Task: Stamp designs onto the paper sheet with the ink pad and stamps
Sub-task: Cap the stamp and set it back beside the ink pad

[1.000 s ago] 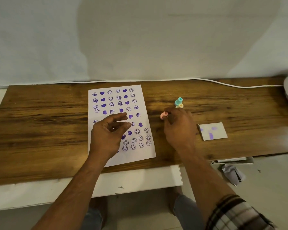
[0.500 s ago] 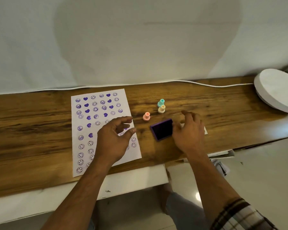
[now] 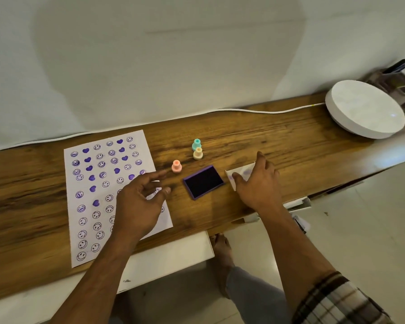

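A white paper sheet (image 3: 108,183) covered with purple smiley and heart prints lies on the wooden table. My left hand (image 3: 138,204) hovers over its right edge, fingers apart, holding nothing. The uncovered purple ink pad (image 3: 203,181) lies right of the sheet. Three small stamps stand behind it: pink (image 3: 176,166), cream (image 3: 197,153) and teal (image 3: 196,144). My right hand (image 3: 257,183) rests on the white, ink-stained lid (image 3: 241,171) just right of the pad, with thumb and fingers at its edges.
A round white disc (image 3: 365,108) sits at the table's far right, with a dark holder (image 3: 398,83) behind it. A white cable (image 3: 255,111) runs along the back edge. The table's front edge is close below my hands; my foot (image 3: 222,249) shows on the floor.
My right hand left the stamps and went right to the white lid; the dark pad now lies uncovered beside it. The view shifted right. My left hand stayed over the sheet.
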`<action>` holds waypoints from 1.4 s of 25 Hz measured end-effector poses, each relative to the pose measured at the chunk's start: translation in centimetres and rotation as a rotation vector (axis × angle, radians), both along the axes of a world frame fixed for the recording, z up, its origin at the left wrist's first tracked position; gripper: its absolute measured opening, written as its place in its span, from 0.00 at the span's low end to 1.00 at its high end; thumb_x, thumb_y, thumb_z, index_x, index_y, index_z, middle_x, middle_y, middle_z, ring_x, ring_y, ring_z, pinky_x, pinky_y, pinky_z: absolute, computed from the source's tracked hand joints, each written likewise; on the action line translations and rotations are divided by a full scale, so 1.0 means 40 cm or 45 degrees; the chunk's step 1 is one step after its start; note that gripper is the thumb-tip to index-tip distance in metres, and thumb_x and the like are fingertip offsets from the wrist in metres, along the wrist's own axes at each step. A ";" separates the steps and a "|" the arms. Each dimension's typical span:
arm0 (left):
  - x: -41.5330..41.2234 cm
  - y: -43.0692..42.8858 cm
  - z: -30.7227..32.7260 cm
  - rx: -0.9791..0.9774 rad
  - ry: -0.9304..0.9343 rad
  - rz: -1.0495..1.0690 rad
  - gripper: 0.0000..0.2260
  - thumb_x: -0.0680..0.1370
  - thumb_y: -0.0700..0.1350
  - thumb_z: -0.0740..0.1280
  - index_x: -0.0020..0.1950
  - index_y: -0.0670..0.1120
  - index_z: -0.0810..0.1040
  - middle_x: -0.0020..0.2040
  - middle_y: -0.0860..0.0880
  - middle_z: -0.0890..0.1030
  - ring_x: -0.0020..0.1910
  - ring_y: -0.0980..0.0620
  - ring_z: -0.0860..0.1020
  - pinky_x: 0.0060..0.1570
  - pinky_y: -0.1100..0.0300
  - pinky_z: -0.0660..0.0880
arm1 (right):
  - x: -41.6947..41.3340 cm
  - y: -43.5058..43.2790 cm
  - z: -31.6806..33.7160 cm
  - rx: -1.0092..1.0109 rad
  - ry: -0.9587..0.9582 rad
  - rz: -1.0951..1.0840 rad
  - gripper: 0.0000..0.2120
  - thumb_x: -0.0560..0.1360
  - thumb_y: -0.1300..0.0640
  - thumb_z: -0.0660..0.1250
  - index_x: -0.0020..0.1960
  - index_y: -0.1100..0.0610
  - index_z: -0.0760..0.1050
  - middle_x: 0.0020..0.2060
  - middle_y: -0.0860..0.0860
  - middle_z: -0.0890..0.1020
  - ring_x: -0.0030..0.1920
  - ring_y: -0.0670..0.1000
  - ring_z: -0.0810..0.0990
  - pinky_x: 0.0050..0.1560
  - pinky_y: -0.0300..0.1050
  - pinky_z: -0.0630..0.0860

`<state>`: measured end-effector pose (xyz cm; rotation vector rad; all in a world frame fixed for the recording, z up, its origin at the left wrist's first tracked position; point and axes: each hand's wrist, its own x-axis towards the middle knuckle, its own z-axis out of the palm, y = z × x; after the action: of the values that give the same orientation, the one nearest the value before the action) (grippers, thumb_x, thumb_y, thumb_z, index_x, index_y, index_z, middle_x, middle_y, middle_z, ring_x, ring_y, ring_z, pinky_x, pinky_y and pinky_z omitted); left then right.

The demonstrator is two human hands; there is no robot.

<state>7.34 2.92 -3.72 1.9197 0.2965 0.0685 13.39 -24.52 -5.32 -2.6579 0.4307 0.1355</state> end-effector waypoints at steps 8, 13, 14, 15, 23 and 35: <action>0.006 -0.017 -0.001 0.035 0.010 -0.025 0.20 0.75 0.42 0.77 0.56 0.67 0.80 0.48 0.70 0.82 0.52 0.74 0.79 0.47 0.74 0.73 | -0.003 0.000 -0.001 -0.099 0.045 0.059 0.55 0.70 0.38 0.79 0.83 0.55 0.51 0.77 0.60 0.69 0.75 0.64 0.67 0.74 0.60 0.68; 0.012 -0.011 -0.005 0.066 0.004 0.004 0.22 0.76 0.41 0.76 0.54 0.69 0.79 0.49 0.68 0.82 0.51 0.73 0.80 0.48 0.77 0.72 | -0.018 0.094 0.049 0.099 -0.120 0.072 0.55 0.67 0.35 0.79 0.82 0.51 0.52 0.76 0.57 0.70 0.75 0.60 0.68 0.69 0.60 0.73; 0.013 -0.009 -0.007 0.066 -0.003 0.014 0.21 0.76 0.40 0.76 0.54 0.69 0.80 0.52 0.64 0.83 0.52 0.69 0.81 0.50 0.74 0.74 | -0.028 0.129 0.053 0.115 -0.127 0.126 0.55 0.67 0.36 0.79 0.82 0.51 0.52 0.77 0.56 0.70 0.76 0.60 0.68 0.69 0.59 0.74; 0.013 -0.007 -0.011 0.062 -0.005 0.021 0.20 0.77 0.40 0.76 0.56 0.66 0.81 0.54 0.60 0.85 0.53 0.65 0.83 0.54 0.69 0.76 | -0.039 0.164 0.053 0.113 -0.117 0.183 0.55 0.68 0.36 0.79 0.82 0.50 0.51 0.77 0.55 0.70 0.76 0.60 0.68 0.70 0.59 0.73; 0.008 0.012 -0.020 0.078 0.009 0.034 0.18 0.78 0.39 0.74 0.59 0.61 0.81 0.56 0.52 0.86 0.55 0.59 0.83 0.56 0.66 0.76 | -0.063 0.240 0.024 -0.052 -0.040 0.313 0.50 0.73 0.36 0.74 0.83 0.54 0.52 0.79 0.56 0.66 0.78 0.59 0.64 0.75 0.54 0.67; 0.005 0.020 -0.011 0.088 0.027 0.044 0.20 0.78 0.41 0.74 0.56 0.67 0.79 0.54 0.58 0.84 0.51 0.71 0.81 0.51 0.72 0.73 | -0.060 0.228 0.013 -0.113 -0.028 0.337 0.50 0.73 0.34 0.73 0.83 0.56 0.53 0.79 0.57 0.68 0.77 0.60 0.66 0.75 0.55 0.67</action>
<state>7.53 3.71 -4.16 1.9846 0.3457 0.0825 11.00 -15.40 -4.82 -2.7903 0.0771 0.1715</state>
